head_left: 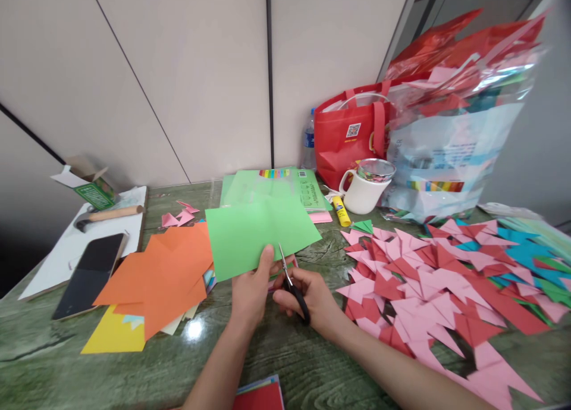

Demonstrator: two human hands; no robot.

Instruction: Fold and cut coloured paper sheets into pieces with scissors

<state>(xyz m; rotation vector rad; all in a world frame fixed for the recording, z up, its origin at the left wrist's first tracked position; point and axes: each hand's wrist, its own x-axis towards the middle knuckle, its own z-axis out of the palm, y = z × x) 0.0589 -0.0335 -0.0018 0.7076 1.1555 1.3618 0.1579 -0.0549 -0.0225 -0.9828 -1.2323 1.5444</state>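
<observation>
My left hand (250,291) pinches the near edge of a green paper sheet (259,231), held up over the green wood-grain table (134,368). My right hand (307,297) grips black-handled scissors (292,285), with the blades at the sheet's lower edge beside my left thumb. Both hands are closed around what they hold.
Orange and yellow sheets (156,279) lie left, beside a phone (91,273) and a hammer (107,215) on a white board. Folded pink, red and blue paper pieces (437,273) cover the right. Behind stand a paper pack (285,187), glue stick (341,211), white mug (363,190), red bag (352,136) and plastic bag (450,136).
</observation>
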